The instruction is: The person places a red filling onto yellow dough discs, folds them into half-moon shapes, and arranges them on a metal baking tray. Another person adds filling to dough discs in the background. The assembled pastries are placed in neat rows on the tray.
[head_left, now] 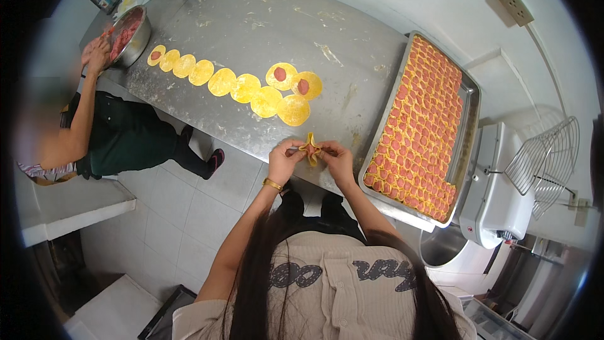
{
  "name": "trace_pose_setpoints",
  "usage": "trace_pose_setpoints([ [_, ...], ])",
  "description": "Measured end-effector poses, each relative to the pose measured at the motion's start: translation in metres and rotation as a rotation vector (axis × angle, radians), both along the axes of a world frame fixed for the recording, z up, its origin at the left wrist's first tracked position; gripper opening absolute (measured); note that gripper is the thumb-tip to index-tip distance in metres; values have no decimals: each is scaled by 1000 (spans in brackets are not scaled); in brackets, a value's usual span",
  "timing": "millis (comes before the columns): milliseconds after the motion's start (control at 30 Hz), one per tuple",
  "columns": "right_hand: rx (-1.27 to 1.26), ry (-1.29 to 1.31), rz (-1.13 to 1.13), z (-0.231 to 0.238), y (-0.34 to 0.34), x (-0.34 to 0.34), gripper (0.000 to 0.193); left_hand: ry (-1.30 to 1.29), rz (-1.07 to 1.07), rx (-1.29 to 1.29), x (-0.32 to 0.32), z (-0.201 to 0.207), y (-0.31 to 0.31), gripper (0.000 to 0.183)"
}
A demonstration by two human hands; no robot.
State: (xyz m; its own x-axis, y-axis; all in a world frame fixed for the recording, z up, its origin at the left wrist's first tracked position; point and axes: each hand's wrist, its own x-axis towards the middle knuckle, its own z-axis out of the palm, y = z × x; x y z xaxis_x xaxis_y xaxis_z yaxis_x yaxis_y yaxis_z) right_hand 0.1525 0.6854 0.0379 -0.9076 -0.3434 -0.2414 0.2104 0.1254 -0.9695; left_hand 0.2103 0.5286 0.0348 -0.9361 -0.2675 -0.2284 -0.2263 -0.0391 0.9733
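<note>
Held wrapper: one yellow round of dough (pixel 311 136) is held up between the two hands, near the table's front edge. It is folded, with pink meat (pixel 310 148) seen in its middle.
Left hand: the left side of the wrapper is pinched by the thumb and finger of the left hand (pixel 286 158). A gold band (pixel 272 184) is worn on this wrist.
Right hand: the right side is pinched by the thumb and finger of the right hand (pixel 336 160). How the other fingers are placed cannot be told.
Row of rounds: eight flat yellow rounds (pixel 222 82) are laid in a slanting line on the metal table (pixel 264 25). Meat is seen on the far left one only.
Two more rounds: these (pixel 280 68) are set just beyond the near end of the row, each topped with meat.
Tray: the big metal tray (pixel 469 97) on the right is mostly filled with small meat dumplings (pixel 418 132), packed close. Bare metal is seen along its right side.
Bowl: red meat is held in a metal bowl (pixel 139 47) at the left, where a co-worker's hands (pixel 97 53) are seen.
</note>
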Motion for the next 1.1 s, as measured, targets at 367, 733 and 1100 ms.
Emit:
trace_pose_setpoints([
  [367,-139,-116,-89,25,2,6,21,117,41,219,2,17,16,14],
  [733,117,233,41,11,17,2,27,155,10,-275,2,11,17,23],
  [1100,263,422,193,19,18,-10,29,19,-77,-292,3,20,26,33],
])
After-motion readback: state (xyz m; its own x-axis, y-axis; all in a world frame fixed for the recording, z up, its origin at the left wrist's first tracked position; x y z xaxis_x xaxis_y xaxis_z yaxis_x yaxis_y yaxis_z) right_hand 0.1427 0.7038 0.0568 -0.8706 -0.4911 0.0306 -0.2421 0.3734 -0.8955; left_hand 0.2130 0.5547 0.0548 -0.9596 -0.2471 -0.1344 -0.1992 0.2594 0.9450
